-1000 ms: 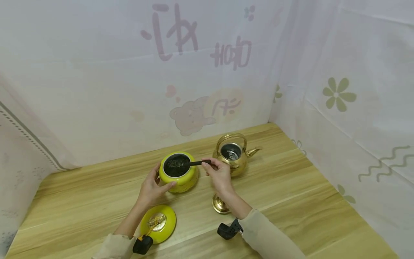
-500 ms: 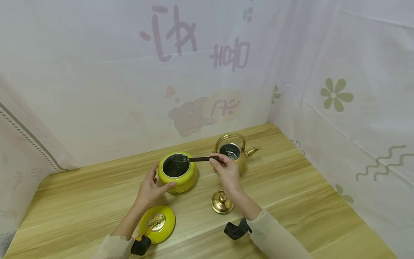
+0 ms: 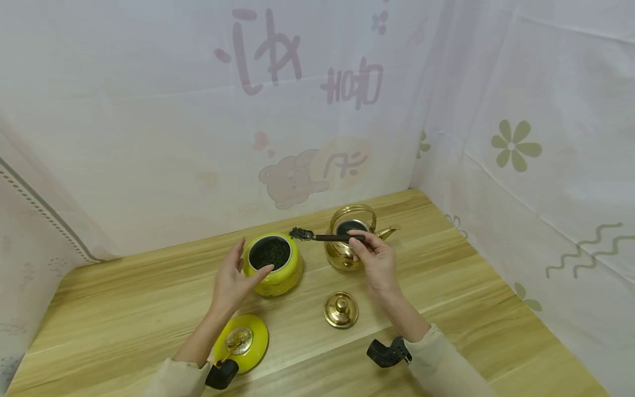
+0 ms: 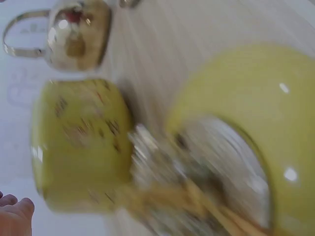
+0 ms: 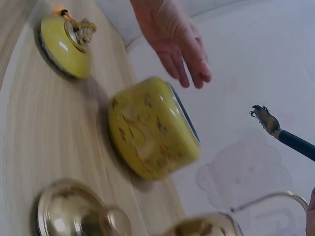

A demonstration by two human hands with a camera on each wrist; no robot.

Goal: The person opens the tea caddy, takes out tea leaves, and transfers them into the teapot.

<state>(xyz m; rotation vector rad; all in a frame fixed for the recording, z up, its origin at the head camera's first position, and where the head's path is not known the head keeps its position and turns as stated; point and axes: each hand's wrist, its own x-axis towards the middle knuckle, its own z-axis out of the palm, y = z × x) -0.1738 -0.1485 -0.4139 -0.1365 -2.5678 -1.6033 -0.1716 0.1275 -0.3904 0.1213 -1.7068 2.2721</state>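
My right hand point(image 3: 379, 267) pinches the dark handle of a tea scoop point(image 3: 329, 238), held level in the air. Dark tea leaves point(image 3: 299, 233) heap on its bowl, which is between the yellow jar point(image 3: 283, 281) and the gold teapot point(image 3: 341, 257). That jar stands open, dark leaves inside it. My left hand point(image 3: 230, 285) hovers at the jar's near left side, fingers spread; the right wrist view shows this hand point(image 5: 174, 42) apart from the jar. The teapot is lidless, its arched handle up and spout to the right, partly overlapped by the scoop's handle and my right fingers.
A gold lid point(image 3: 340, 310) with a knob lies in front of the teapot. By my left wrist is the yellow jar lid point(image 3: 259, 343), with a tasselled cord. Printed cloth point(image 3: 173, 138) hangs behind the wooden table point(image 3: 446, 309) and along its sides.
My right hand has drawn the scoop up out of the jar and moved right, now with leaves on it. My left hand has let go of the jar.
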